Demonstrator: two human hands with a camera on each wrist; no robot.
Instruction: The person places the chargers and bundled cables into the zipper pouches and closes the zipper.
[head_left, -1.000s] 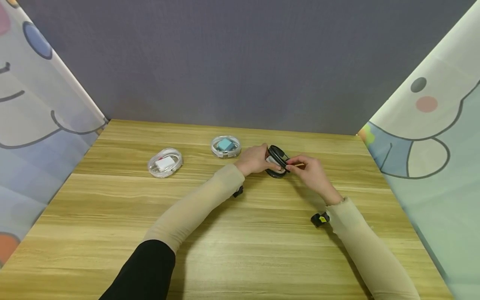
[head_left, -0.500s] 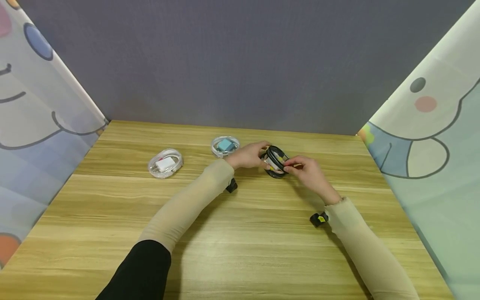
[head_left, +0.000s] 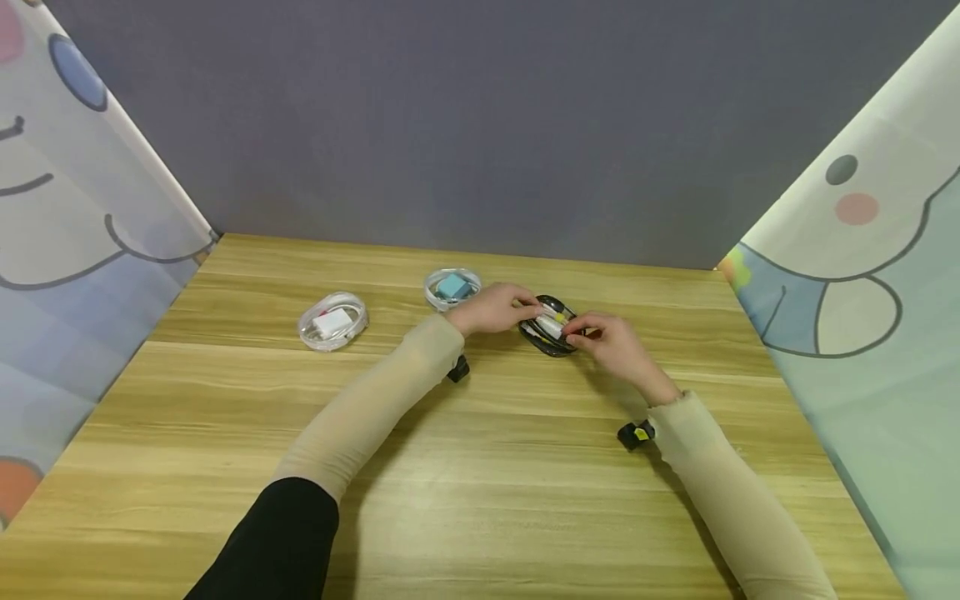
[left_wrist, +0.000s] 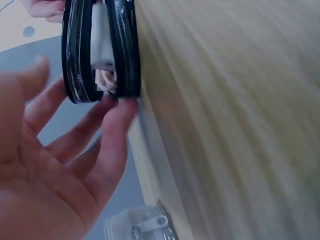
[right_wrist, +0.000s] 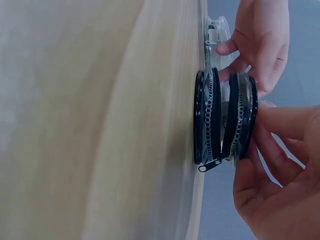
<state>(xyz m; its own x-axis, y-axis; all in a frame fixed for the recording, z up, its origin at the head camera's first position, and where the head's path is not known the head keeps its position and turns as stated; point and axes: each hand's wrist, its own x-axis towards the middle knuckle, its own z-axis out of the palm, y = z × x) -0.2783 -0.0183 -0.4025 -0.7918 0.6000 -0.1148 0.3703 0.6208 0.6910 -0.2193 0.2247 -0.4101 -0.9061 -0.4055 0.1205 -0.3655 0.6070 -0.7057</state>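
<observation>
A round clear zip case with black edging [head_left: 547,348] stands unzipped on the table, its halves apart at the zip. Inside it lie a white charger plug [left_wrist: 101,40] and a pale cable [left_wrist: 106,80]. My right hand [head_left: 618,348] pinches the rim of the upper half, as the right wrist view shows; the zip pull [right_wrist: 209,166] hangs at the near end of the gap. My left hand [head_left: 495,308] has its fingers spread and loosely bent, touching the opposite end of the case. Some of its fingertips are hidden behind the black edging.
Left of my left hand sits a clear round case with a light-blue charger [head_left: 453,287]. Another clear case with a white charger [head_left: 332,323] lies farther left. A grey panel [head_left: 465,125] rises behind the wooden table [head_left: 480,500], with patterned cloth on both sides.
My left hand has drawn slightly left along the black-edged case, loosening its hold. The upper half has tilted back, so the white charger shows more. My right hand stays at the rim.
</observation>
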